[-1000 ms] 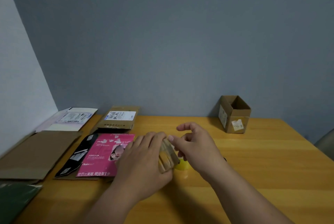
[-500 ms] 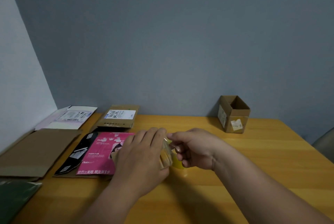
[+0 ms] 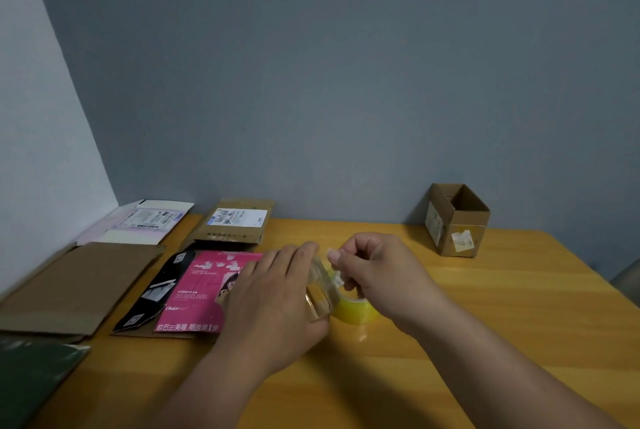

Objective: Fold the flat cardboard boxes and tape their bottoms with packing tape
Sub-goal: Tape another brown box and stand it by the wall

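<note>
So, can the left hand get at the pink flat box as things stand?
Probably not yet: the left hand grips the tape roll while the right hand pinches its free end. The pink flat box lies uncovered just left of that hand, so the path looks free once the roll is set down.

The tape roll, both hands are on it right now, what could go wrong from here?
The right hand pinches only a small tab at the tape roll; it may tear or slip back onto the roll. The left hand holds the roll over the pink flat box, so loose tape might stick to it.
</note>
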